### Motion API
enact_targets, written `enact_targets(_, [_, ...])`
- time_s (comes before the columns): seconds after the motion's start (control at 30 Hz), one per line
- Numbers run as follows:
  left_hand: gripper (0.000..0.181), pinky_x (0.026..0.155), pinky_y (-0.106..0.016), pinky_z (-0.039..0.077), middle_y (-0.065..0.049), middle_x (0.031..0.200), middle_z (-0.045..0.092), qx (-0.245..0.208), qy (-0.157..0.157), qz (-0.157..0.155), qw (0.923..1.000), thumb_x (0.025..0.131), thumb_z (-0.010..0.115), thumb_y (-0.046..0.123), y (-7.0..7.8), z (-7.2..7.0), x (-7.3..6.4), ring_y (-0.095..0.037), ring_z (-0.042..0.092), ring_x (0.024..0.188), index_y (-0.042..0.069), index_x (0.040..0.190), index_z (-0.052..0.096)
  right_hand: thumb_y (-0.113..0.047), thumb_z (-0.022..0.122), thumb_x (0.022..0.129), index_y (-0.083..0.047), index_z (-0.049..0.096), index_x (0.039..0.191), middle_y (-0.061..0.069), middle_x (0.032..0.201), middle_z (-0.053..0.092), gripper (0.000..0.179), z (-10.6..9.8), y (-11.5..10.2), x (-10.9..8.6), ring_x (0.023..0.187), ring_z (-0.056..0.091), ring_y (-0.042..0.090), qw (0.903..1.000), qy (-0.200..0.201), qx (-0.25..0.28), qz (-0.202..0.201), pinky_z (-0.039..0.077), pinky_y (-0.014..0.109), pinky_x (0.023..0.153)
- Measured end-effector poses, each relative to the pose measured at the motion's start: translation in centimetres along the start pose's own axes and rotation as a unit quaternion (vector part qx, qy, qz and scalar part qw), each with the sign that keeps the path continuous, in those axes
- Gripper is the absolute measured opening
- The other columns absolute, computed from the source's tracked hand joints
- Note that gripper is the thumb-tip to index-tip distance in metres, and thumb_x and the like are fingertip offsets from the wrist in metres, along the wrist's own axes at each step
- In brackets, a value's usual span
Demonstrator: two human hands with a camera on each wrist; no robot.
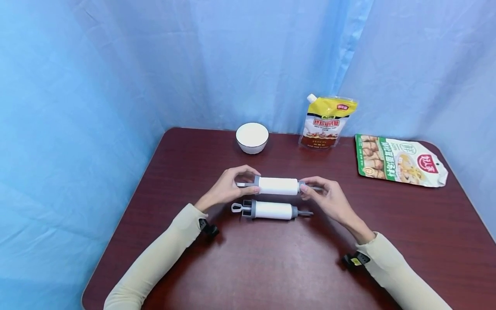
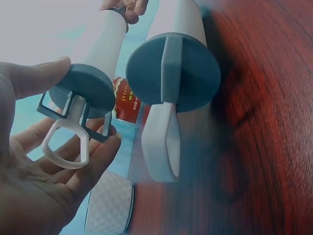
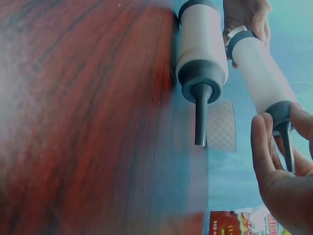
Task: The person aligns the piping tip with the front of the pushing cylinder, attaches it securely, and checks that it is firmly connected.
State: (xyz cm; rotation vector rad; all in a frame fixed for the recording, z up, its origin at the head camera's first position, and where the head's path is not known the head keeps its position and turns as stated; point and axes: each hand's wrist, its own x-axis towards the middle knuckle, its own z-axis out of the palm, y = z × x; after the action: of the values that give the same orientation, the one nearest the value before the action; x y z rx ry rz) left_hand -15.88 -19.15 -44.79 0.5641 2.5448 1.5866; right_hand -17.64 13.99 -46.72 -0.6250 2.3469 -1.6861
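Between both hands is a white icing syringe (image 1: 278,186) with grey ends, held level just above the table. My left hand (image 1: 228,186) grips its grey handle end, thumb on one side and fingers on the other; a pale pull ring (image 2: 66,156) sticks out there. At the opposite end my right hand (image 1: 327,197) pinches the grey cap (image 3: 279,110), where a thin nozzle (image 3: 288,154) juts past the fingers. A second, similar syringe (image 1: 273,210) lies on the table on the near side, parallel to the held one, its ring to the left and nozzle to the right.
A white bowl (image 1: 252,138) with a dark rim stands near the back edge of the brown table (image 1: 248,267). Right of it a spouted pouch (image 1: 324,122) stands upright. A green and white packet (image 1: 401,161) lies flat at the right. Blue curtains (image 1: 248,64) hang behind.
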Motion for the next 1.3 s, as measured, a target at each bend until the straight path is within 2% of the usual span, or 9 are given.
enact_targets(0.07, [0.038, 0.100, -0.038, 0.058, -0.001, 0.111, 0.074, -0.004, -0.003, 0.001, 1.0000, 0.089, 0.085, 0.024, 0.2, 0.1, 0.0, -0.015, 0.072, 0.104, 0.012, 0.123, 0.071, -0.025, 0.062, 0.107, -0.002, 0.068, 0.124, 0.021, 0.105, 0.075, 0.030, 0.0, -0.1, 0.1, 0.085, 0.078, 0.029, 1.0000, 0.003, -0.003, 0.007, 0.065, 0.037, 0.079])
enact_targets(0.17, [0.038, 0.100, -0.037, 0.058, 0.000, 0.112, 0.074, -0.012, -0.008, 0.001, 0.9999, 0.090, 0.083, 0.025, 0.4, 0.1, 0.0, -0.014, 0.072, 0.106, 0.012, 0.123, 0.071, -0.031, 0.058, 0.108, 0.000, 0.068, 0.122, 0.025, 0.100, 0.076, 0.035, -0.1, -0.4, 0.2, 0.078, 0.078, 0.024, 0.9997, 0.009, -0.013, 0.021, 0.065, 0.042, 0.075])
enact_targets(0.37, [0.035, 0.100, -0.033, 0.058, 0.003, 0.118, 0.073, -0.019, -0.011, -0.012, 0.9997, 0.092, 0.081, 0.029, 0.3, 0.2, 0.0, -0.012, 0.071, 0.113, 0.017, 0.123, 0.072, -0.037, 0.058, 0.108, -0.001, 0.069, 0.116, 0.029, 0.095, 0.075, 0.039, -0.2, -0.8, 0.2, 0.070, 0.075, 0.020, 0.9986, 0.006, -0.026, 0.046, 0.064, 0.045, 0.071])
enact_targets(0.47, [0.035, 0.101, -0.033, 0.058, 0.003, 0.119, 0.074, -0.015, -0.010, -0.019, 0.9997, 0.093, 0.079, 0.031, 0.2, 0.2, -0.1, -0.011, 0.071, 0.116, 0.015, 0.124, 0.072, -0.035, 0.058, 0.108, -0.002, 0.070, 0.116, 0.025, 0.095, 0.076, 0.036, 0.0, -0.7, 0.3, 0.074, 0.077, 0.024, 0.9988, 0.009, -0.033, 0.034, 0.064, 0.044, 0.073])
enact_targets(0.6, [0.034, 0.097, -0.033, 0.059, 0.000, 0.118, 0.075, -0.009, -0.008, -0.022, 0.9997, 0.096, 0.075, 0.033, 0.0, 0.3, 0.0, -0.012, 0.073, 0.110, 0.013, 0.124, 0.073, -0.024, 0.062, 0.106, -0.001, 0.069, 0.119, 0.020, 0.105, 0.075, 0.027, 0.4, -0.7, 0.4, 0.079, 0.078, 0.029, 0.9992, 0.034, -0.014, -0.012, 0.064, 0.042, 0.074])
enact_targets(0.73, [0.029, 0.088, -0.035, 0.062, -0.007, 0.113, 0.076, -0.025, -0.009, -0.034, 0.9991, 0.099, 0.072, 0.035, 0.0, 0.2, 0.1, -0.016, 0.075, 0.097, 0.016, 0.121, 0.074, -0.014, 0.067, 0.103, -0.001, 0.068, 0.122, 0.017, 0.113, 0.072, 0.024, 0.5, -0.6, 0.4, 0.085, 0.077, 0.023, 0.9976, 0.047, 0.023, -0.045, 0.064, 0.036, 0.076])
enact_targets(0.9, [0.026, 0.083, -0.037, 0.064, -0.007, 0.110, 0.076, -0.043, -0.003, -0.044, 0.9981, 0.100, 0.071, 0.034, 0.1, 0.1, 0.3, -0.018, 0.076, 0.093, 0.017, 0.119, 0.074, -0.012, 0.073, 0.098, -0.007, 0.068, 0.131, 0.011, 0.122, 0.071, 0.034, 0.2, -0.4, 0.1, 0.102, 0.074, 0.014, 0.9985, 0.025, 0.028, -0.041, 0.061, 0.023, 0.086])
enact_targets(1.07, [0.025, 0.092, -0.032, 0.061, 0.001, 0.112, 0.076, -0.008, 0.001, -0.019, 0.9998, 0.096, 0.075, 0.035, 0.2, 0.1, 0.2, -0.011, 0.075, 0.101, 0.021, 0.117, 0.074, -0.011, 0.070, 0.100, -0.003, 0.067, 0.130, 0.011, 0.119, 0.071, 0.032, -0.1, -0.2, -0.1, 0.097, 0.075, 0.011, 0.9990, 0.013, 0.028, -0.033, 0.062, 0.026, 0.086])
enact_targets(1.3, [0.034, 0.098, -0.029, 0.059, 0.004, 0.111, 0.075, 0.009, -0.007, 0.044, 0.9990, 0.093, 0.079, 0.036, 0.1, 0.3, 0.1, -0.009, 0.074, 0.104, 0.023, 0.123, 0.072, -0.023, 0.058, 0.108, 0.003, 0.069, 0.119, 0.020, 0.096, 0.075, 0.030, -0.6, -0.6, 0.1, 0.083, 0.078, 0.036, 1.0000, 0.001, 0.009, -0.003, 0.064, 0.032, 0.077])
